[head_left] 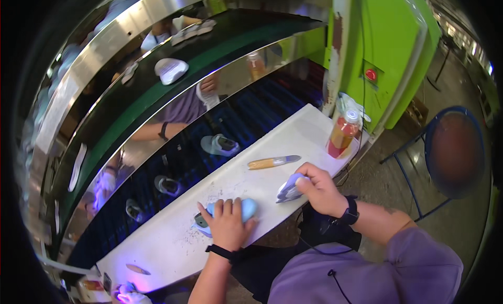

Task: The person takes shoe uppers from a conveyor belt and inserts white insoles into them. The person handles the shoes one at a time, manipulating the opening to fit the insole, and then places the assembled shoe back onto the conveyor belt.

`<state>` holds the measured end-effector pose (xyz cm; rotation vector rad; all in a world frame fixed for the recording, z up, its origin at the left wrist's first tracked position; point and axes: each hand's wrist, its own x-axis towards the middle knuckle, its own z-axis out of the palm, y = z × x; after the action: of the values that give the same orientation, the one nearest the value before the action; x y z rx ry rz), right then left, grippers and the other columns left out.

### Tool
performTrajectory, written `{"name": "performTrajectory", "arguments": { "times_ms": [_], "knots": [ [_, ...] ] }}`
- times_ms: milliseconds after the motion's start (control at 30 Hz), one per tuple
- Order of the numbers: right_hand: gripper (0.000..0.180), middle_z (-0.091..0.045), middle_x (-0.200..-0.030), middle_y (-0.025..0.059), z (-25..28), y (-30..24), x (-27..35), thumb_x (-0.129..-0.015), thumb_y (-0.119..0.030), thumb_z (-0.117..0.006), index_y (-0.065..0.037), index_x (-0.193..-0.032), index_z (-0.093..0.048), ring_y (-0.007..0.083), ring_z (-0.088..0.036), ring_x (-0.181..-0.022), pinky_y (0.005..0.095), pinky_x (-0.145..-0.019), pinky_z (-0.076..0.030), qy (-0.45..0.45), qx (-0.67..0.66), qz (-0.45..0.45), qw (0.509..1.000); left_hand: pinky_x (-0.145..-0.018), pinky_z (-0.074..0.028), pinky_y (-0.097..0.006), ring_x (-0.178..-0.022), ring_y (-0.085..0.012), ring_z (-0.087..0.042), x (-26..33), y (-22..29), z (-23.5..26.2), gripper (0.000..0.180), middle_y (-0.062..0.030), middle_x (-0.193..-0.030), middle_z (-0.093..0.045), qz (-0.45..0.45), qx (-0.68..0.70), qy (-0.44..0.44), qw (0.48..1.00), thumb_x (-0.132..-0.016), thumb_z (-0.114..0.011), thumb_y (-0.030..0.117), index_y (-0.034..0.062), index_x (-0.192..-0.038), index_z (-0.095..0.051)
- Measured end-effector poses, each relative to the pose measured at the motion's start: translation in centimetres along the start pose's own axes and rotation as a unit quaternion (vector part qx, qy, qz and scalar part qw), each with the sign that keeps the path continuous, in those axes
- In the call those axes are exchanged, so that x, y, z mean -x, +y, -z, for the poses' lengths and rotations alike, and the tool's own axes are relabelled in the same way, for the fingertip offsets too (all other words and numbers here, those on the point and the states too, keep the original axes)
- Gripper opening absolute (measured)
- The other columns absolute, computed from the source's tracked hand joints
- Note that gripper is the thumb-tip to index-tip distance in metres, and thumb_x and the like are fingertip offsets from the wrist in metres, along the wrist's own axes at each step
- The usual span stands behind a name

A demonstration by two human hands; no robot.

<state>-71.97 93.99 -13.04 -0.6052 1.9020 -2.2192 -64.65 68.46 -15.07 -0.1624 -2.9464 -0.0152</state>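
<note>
- Head view, left hand: it lies palm-down over a light-blue shoe on the white worktop, fingers curled over the shoe's upper. Judged from the flat press, this hold pins the shoe to the surface so it does not slide. The shoe sits directly under the hand, with its pale toe end showing to the right of the fingers and its dark opening to the left.
- Head view, right hand: it is clamped on a second pale blue-grey shoe, lifted slightly off the worktop edge with the sole side turned outward. The shoe projects from the left side of the fist, near the first shoe but not touching it.
- Head view, tools within reach: a wooden-handled knife lies flat on the worktop just beyond the right hand, apart from both shoes. A bottle of reddish liquid stands upright at the far right end, clear of the working area.
- Head view, surroundings: more shoes ride the dark blue conveyor belt beyond the worktop, and a white sole rides the green upper belt.
</note>
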Motion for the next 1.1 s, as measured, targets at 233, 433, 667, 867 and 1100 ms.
{"name": "performTrajectory", "arguments": {
  "times_ms": [233,433,667,867,1100],
  "knots": [
    [0.020,-0.057,-0.085,0.0017,2.1,0.5,1.3,-0.098,-0.022,-0.062,-0.003,-0.100,-0.056,0.0081,-0.050,-0.079,0.0268,-0.072,-0.045,-0.028,0.047,0.000,0.999,-0.116,-0.011,-0.066,-0.107,-0.0329,-0.060,-1.5,-2.4,0.3,0.045,-0.0118,-0.102,-0.067,-0.050,0.064,0.091,0.992,-0.082,-0.071,0.042,0.0059,-0.108,-0.064],
    [0.018,-0.051,-0.081,-0.0020,2.7,2.5,-0.3,-0.094,-0.018,-0.066,-0.005,-0.093,-0.053,0.0051,-0.044,-0.075,0.0236,-0.065,-0.040,-0.034,0.005,-0.044,0.998,-0.091,-0.050,-0.041,-0.086,-0.0230,-0.066,1.3,-2.3,0.2,0.050,-0.0129,-0.093,-0.067,0.164,0.506,0.264,0.805,-0.095,-0.062,0.047,-0.0012,-0.109,-0.060],
    [0.017,-0.066,-0.099,0.0092,-1.4,0.5,-0.6,-0.093,-0.015,-0.068,-0.003,-0.084,-0.060,0.0115,-0.057,-0.085,0.0282,-0.077,-0.048,-0.112,-0.025,0.054,0.992,-0.083,-0.052,-0.036,-0.090,-0.0238,-0.066,2.1,3.1,-3.1,0.056,-0.0139,-0.100,-0.067,0.103,0.542,0.274,0.787,-0.095,-0.060,0.050,-0.0022,-0.117,-0.058],
    [0.033,-0.061,-0.125,0.0183,-2.5,0.7,-1.4,-0.099,-0.029,-0.062,-0.001,-0.082,-0.058,0.0220,-0.058,-0.112,0.0364,-0.100,-0.044,-0.236,0.018,-0.011,0.971,-0.093,-0.046,-0.049,-0.103,-0.0426,-0.059,1.6,3.7,-1.1,0.064,-0.0234,-0.115,-0.061,0.028,0.436,0.178,0.882,-0.094,-0.055,0.056,-0.0007,-0.123,-0.057],
    [0.040,-0.062,-0.124,0.0195,-2.7,-0.4,-0.6,-0.093,-0.040,-0.070,-0.004,-0.079,-0.058,0.0212,-0.058,-0.110,0.0367,-0.097,-0.046,-0.221,-0.053,-0.023,0.974,-0.074,-0.055,-0.031,-0.090,-0.0202,-0.061,4.8,8.2,4.7,0.037,-0.0180,-0.132,-0.053,0.128,0.538,0.195,0.810,-0.084,-0.077,0.024,-0.0003,-0.106,-0.060]
  ]
}}
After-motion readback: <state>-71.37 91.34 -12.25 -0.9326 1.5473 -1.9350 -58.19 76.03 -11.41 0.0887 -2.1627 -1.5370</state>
